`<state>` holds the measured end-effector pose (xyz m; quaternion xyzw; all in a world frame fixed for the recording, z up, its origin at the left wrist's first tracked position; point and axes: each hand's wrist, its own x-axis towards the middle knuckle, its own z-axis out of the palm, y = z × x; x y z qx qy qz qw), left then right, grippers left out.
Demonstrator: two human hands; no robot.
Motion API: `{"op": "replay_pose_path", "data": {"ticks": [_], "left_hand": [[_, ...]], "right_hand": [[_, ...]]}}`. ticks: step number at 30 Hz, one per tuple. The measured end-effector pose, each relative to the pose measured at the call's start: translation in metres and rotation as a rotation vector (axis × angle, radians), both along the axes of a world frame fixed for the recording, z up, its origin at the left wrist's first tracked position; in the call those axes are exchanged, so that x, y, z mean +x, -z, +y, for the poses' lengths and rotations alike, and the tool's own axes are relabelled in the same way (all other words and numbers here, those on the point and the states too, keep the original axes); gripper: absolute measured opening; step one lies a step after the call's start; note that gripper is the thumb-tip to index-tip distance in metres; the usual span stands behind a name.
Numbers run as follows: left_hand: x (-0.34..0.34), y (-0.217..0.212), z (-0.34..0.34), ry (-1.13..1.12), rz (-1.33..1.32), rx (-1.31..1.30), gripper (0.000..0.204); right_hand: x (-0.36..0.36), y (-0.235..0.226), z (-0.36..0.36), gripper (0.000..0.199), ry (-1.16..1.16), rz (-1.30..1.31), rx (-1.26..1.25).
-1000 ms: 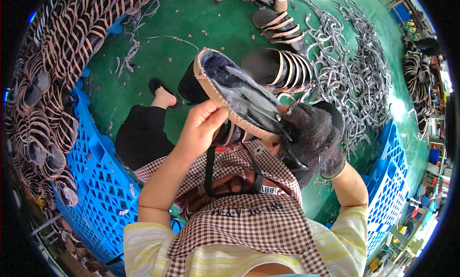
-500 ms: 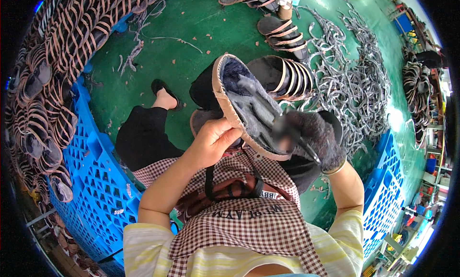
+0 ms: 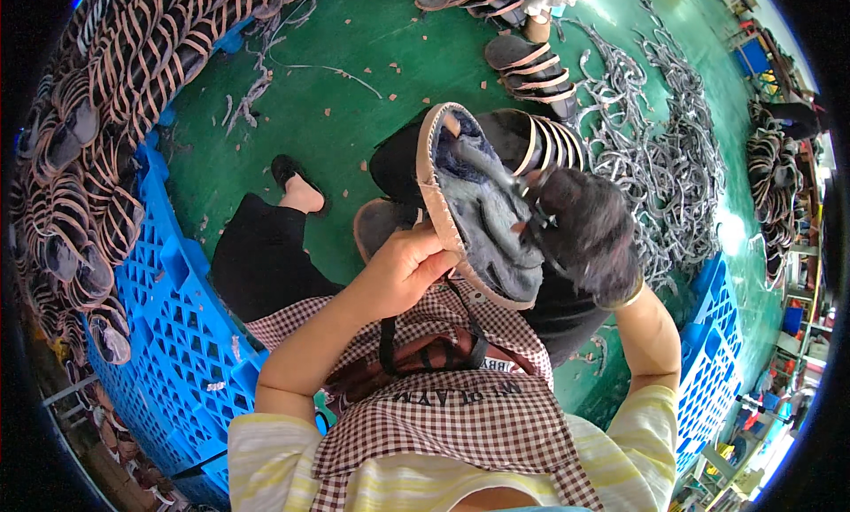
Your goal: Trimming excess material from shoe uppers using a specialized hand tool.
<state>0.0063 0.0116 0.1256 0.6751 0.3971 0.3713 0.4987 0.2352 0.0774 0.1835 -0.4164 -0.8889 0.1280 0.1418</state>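
Observation:
In front of my lap, my left hand [image 3: 410, 268] is closed on the beige stitched rim of a fur-lined slipper [image 3: 482, 215], thumb on the near side. The slipper is tilted with its grey fuzzy inside toward me. A fingertip-like patch shows inside its far end. My right hand [image 3: 584, 233], in a dark fuzzy glove, is curled at the slipper's right edge. Metal glints at its fingers, perhaps part of a small tool whose kind I cannot make out. A grey strip of lining runs from the slipper toward these fingers.
Dark slippers with beige bands [image 3: 553, 140] lie just beyond my hands. Grey fuzzy strips [image 3: 664, 140] heap on the green floor to the right. Blue plastic pallets [image 3: 168, 290] stand on both sides. Stacked slippers [image 3: 133, 60] fill the far left. A person's foot [image 3: 301, 193] shows at left.
The slipper and my left hand have shifted slightly right. My right hand has moved up and its fingers turned; the dark rod-like piece seen below it earlier is now hidden.

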Motion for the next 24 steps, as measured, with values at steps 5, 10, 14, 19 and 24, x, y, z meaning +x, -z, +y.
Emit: {"op": "replay_pose_path", "data": {"ticks": [5,10,14,19,24], "left_hand": [[-0.027,0.014,0.005,-0.002,-0.086,0.045,0.017],[-0.07,0.08,0.028,-0.092,-0.025,-0.377,0.018],[-0.048,0.086,0.067,-0.428,-0.448,-0.743,0.037],[0.0,0.068,0.131,-0.535,-1.224,-0.624,0.045],[-0.026,0.136,0.115,-0.708,-0.61,-0.53,0.022]], "right_hand": [[0.046,0.093,0.043,0.05,0.408,1.075,-1.121],[0.017,0.083,0.017,0.069,0.206,0.766,-0.517],[-0.006,0.07,0.023,0.048,-0.05,0.54,0.089],[-0.012,0.077,0.036,0.037,-0.29,0.156,0.273],[0.046,0.102,0.065,0.041,-0.027,0.131,-0.031]]}}
